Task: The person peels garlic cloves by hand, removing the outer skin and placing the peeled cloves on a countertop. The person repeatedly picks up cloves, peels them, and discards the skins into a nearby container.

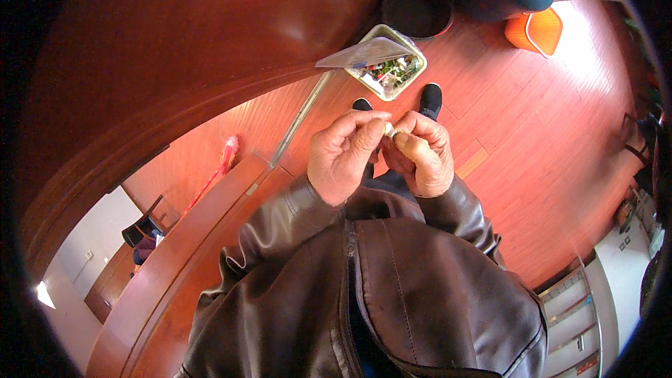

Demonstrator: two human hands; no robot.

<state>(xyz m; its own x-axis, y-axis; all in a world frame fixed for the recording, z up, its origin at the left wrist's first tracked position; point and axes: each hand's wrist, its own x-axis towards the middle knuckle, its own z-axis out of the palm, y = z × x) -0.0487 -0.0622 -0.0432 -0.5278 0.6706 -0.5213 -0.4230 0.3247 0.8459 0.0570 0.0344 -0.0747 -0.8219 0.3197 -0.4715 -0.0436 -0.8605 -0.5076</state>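
Between the fingertips of both hands is a small whitish piece [389, 129], too small to name. My left hand [344, 155] pinches it from one side with thumb and forefinger. On its other side my right hand [422, 152] grips it too, the fingers curled. Past the hands, on the floor, stands a pale plastic waste bin [387, 95] holding green scraps, white bits and other litter. A translucent lid or sheet [362, 55] lies slanted across part of its opening.
An orange bin [525, 34] and a dark round bucket [417, 10] stand farther off on the wood-look floor. A large dark-red wooden surface [210, 21] fills the upper left. A metal strip [302, 118] crosses the floor. Shelving [572, 320] is at the lower right.
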